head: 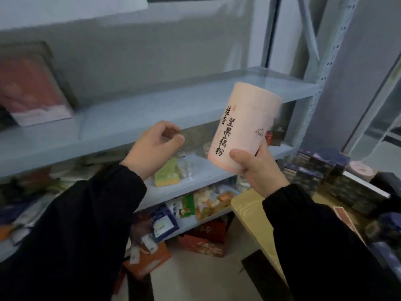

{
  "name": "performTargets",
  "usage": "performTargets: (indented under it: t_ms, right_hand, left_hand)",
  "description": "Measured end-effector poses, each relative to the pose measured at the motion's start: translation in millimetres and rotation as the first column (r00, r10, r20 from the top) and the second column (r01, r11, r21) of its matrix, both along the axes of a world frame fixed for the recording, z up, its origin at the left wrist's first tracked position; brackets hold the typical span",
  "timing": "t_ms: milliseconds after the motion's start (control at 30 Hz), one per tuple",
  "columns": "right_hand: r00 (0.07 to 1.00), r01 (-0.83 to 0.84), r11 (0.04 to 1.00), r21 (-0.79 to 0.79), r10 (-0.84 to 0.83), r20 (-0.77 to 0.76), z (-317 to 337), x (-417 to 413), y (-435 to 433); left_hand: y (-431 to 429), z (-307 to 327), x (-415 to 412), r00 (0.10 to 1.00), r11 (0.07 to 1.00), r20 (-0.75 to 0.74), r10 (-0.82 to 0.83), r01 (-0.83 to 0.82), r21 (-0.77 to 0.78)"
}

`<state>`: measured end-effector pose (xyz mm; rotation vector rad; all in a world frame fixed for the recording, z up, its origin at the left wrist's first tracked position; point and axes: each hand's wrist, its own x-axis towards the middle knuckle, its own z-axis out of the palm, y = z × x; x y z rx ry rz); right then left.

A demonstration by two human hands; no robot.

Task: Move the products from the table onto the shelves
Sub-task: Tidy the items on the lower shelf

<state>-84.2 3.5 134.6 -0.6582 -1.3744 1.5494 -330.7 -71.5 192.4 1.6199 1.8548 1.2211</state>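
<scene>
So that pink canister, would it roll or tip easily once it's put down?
Probably rolls if laid down: the canister is a smooth round cylinder. Upright it could tip, being taller than wide. It seems stiff and fairly light, since the right hand holds it by the bottom end alone without denting it.

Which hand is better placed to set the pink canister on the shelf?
Right. The right hand already grips the pink canister at its lower end, close to a bare stretch of the shelf. The left hand holds nothing, fingers loosely curled.
</scene>
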Motion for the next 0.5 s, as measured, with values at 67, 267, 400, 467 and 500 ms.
performTargets:
  t_ms: [67,267,400,467,500]
  right_hand:
    - [0.999,-0.031,1.000,0.005,0.031,-0.043,9.3,-45.0,-5.9]
    - [0.970,-0.210,0.978,0.009,0.209,-0.125,21.7,-180.9,-29.9]
    - [0.946,-0.287,0.958,0.014,0.286,-0.154,23.1,-264.8,-52.0]
    - [0.934,-0.321,0.947,0.016,0.319,-0.158,23.8,-301.7,-62.7]
    - [0.927,-0.344,0.939,0.019,0.342,-0.153,24.1,-319.3,-67.4]
  left_hand:
    - [-21.6,-6.3,-55.7,0.985,0.998,-0.164,0.053,-0.060,-0.036]
    - [-99.4,-15.2,-220.8,0.834,0.925,-0.500,0.231,-0.347,-0.152]
    - [-153.1,-25.5,-312.7,0.759,0.850,-0.558,0.335,-0.499,-0.169]
    - [-175.4,-30.9,-348.5,0.772,0.818,-0.526,0.356,-0.529,-0.223]
    - [-185.5,-34.0,-364.5,0.779,0.805,-0.513,0.361,-0.538,-0.250]
